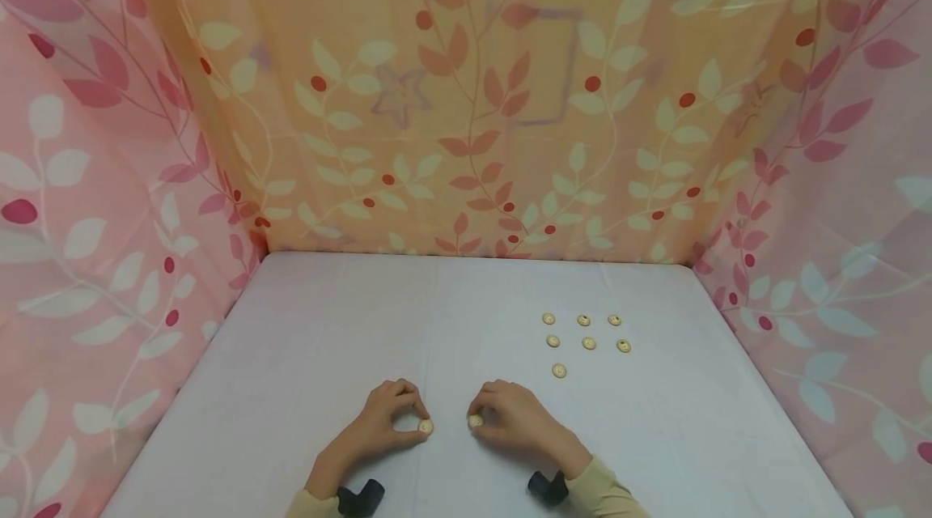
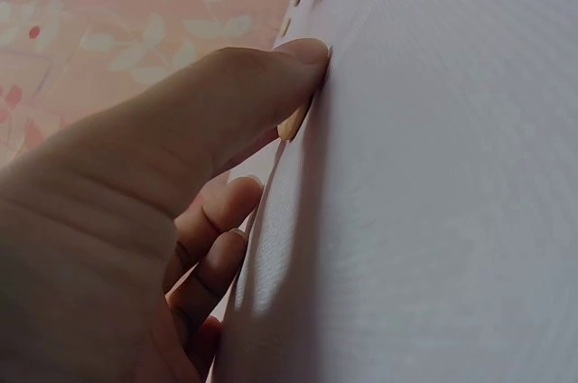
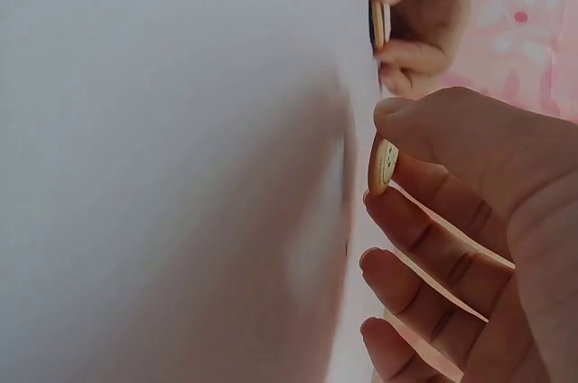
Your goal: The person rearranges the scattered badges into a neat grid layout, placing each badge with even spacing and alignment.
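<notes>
In the head view my left hand (image 1: 386,418) pinches a small round wooden button (image 1: 425,426) between thumb and fingers, close to the table surface. A short gap to the right, my right hand (image 1: 517,418) pinches a second wooden button (image 1: 476,421). The right wrist view shows this button (image 3: 384,164) tilted on edge between thumb and fingertips, with dark marks on its face. From the left wrist, only the edge of the other button (image 2: 291,124) shows beneath the thumb; the rest is hidden.
Several more wooden buttons (image 1: 589,343) lie in loose rows on the white-covered table (image 1: 349,316), beyond and right of my right hand. Flowered cloth curtains (image 1: 466,97) stand at the back and both sides. Black wrist devices (image 1: 362,497) sit by each forearm.
</notes>
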Motion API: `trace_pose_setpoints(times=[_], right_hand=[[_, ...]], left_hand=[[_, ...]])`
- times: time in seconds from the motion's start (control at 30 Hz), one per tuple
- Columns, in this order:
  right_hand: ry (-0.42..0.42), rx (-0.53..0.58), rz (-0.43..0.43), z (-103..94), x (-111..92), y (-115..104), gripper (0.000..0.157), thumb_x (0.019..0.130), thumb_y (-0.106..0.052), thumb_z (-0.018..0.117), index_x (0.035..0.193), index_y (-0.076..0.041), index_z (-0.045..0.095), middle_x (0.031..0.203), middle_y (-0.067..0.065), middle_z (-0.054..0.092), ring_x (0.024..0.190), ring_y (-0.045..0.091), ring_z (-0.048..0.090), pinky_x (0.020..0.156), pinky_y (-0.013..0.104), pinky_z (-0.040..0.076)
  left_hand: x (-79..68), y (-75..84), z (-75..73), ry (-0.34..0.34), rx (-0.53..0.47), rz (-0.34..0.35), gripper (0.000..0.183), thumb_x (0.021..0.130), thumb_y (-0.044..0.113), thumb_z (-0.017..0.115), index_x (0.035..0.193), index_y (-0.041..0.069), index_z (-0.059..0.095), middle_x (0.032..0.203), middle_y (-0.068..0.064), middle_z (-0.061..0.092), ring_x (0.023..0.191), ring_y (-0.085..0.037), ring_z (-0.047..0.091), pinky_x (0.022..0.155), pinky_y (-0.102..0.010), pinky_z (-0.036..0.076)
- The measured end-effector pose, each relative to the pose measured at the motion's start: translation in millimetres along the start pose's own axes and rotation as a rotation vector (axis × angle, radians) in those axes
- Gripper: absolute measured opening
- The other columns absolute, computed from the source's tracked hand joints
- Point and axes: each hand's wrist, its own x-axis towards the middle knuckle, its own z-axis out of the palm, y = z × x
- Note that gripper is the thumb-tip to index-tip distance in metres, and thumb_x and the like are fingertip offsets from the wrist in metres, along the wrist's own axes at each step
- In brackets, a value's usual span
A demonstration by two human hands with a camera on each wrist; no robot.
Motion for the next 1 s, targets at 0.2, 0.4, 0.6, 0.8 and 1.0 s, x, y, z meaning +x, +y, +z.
trace_pose_setpoints(times=[0.2, 0.4, 0.6, 0.8, 1.0], right_hand=[[0.028, -0.013, 0.047, -10.0, -7, 11, 0.013, 0.078, -0.03, 0.071, 0.09, -0.024, 0.068, 0.086, -0.015, 0.059, 0.076, 0.002, 0.05, 0.07, 0.021, 0.043], [0.039, -0.024, 0.105, -19.4, -15, 24, 0.015, 0.077, -0.028, 0.071, 0.092, -0.025, 0.068, 0.089, -0.016, 0.06, 0.079, 0.002, 0.052, 0.073, 0.023, 0.044], [0.081, -0.043, 0.14, -27.2, -25, 36, 0.017, 0.075, -0.027, 0.073, 0.091, -0.024, 0.067, 0.09, -0.016, 0.06, 0.082, 0.004, 0.053, 0.072, 0.024, 0.045], [0.142, -0.035, 0.18, -36.0, -36, 47, 0.016, 0.075, -0.023, 0.075, 0.09, -0.023, 0.067, 0.088, -0.015, 0.06, 0.08, 0.005, 0.054, 0.07, 0.024, 0.045], [0.154, -0.026, 0.246, -43.3, -45, 57, 0.018, 0.075, -0.023, 0.075, 0.09, -0.025, 0.066, 0.088, -0.018, 0.058, 0.081, 0.004, 0.054, 0.071, 0.024, 0.046]], left_hand=[[0.3, -0.5, -0.1, -0.005, 0.01, 0.0, 0.023, 0.07, 0.043, 0.077, 0.087, 0.037, 0.063, 0.103, 0.017, 0.05, 0.096, -0.008, 0.04, 0.086, -0.043, 0.031], [-0.6, -0.5, 1.3, -0.015, 0.001, -0.018, 0.023, 0.07, 0.043, 0.077, 0.086, 0.038, 0.063, 0.102, 0.019, 0.049, 0.096, -0.006, 0.04, 0.088, -0.042, 0.03], [-0.6, 0.5, 1.0, -0.001, 0.007, 0.004, 0.022, 0.069, 0.041, 0.078, 0.085, 0.036, 0.064, 0.1, 0.017, 0.05, 0.094, -0.007, 0.04, 0.086, -0.043, 0.03], [0.5, 0.6, 0.1, -0.008, -0.005, -0.004, 0.022, 0.07, 0.04, 0.078, 0.085, 0.036, 0.064, 0.099, 0.017, 0.049, 0.095, -0.008, 0.04, 0.086, -0.044, 0.03], [0.7, 0.1, -0.2, -0.006, 0.0, 0.005, 0.022, 0.069, 0.039, 0.079, 0.085, 0.036, 0.064, 0.099, 0.018, 0.049, 0.093, -0.007, 0.04, 0.085, -0.043, 0.03]])
